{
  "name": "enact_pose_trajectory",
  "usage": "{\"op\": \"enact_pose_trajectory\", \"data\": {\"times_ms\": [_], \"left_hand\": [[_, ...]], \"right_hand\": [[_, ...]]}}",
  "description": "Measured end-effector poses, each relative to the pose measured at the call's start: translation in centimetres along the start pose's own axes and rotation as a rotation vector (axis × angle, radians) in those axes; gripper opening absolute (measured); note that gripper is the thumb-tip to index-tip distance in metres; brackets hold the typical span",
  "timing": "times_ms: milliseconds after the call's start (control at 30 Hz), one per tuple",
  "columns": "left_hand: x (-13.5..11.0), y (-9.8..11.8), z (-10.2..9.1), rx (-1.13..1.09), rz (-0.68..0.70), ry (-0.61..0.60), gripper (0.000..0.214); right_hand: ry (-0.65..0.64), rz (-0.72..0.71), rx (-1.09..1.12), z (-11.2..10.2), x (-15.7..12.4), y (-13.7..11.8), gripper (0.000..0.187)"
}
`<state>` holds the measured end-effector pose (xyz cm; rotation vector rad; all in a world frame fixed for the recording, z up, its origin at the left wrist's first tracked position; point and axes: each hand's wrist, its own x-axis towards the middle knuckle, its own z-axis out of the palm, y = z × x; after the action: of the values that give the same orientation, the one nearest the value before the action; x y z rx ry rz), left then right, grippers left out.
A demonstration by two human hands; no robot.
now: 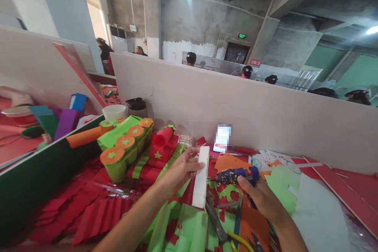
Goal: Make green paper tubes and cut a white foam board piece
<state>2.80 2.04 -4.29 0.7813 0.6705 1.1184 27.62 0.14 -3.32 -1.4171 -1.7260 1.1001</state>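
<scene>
A flat white strip [201, 183], like foam board, stands nearly upright in my left hand [187, 165], pinched between thumb and fingers. My right hand [260, 195] is wrapped round a dark blue hot glue gun [233, 175] spotted with dried glue. Its nozzle points left at the strip's edge; whether it touches cannot be made out. Below the hands lie light green paper rolls [199, 230], orange sheets [252, 224] and yellow-handled pliers [240, 240]. Left of my left hand sits a red paper model [159, 153] with a green star.
Green paper cylinders with orange star tops [112, 155] stand at the left beside stacked red folded paper [97, 220]. A lit phone [222, 138] leans on the white partition [236, 106]. A white cup [114, 112] and lidded bottle [136, 107] stand behind. Several people sit beyond the partition.
</scene>
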Motion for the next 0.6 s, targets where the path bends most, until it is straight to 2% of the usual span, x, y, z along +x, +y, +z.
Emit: {"op": "enact_pose_trajectory", "data": {"times_ms": [167, 467, 600], "left_hand": [[0.04, -0.05, -0.1, -0.006, -0.007, -0.003, 0.053], [-0.15, 0.14, 0.14, -0.025, -0.001, 0.036, 0.052], [-0.2, 0.16, 0.16, -0.031, 0.004, 0.005, 0.05]], "right_hand": [[0.052, -0.018, 0.042, 0.28, 0.16, -0.05, 0.051], [0.039, 0.006, 0.034, -0.01, -0.07, 0.05, 0.05], [0.043, -0.016, 0.022, 0.09, 0.05, -0.01, 0.052]]}}
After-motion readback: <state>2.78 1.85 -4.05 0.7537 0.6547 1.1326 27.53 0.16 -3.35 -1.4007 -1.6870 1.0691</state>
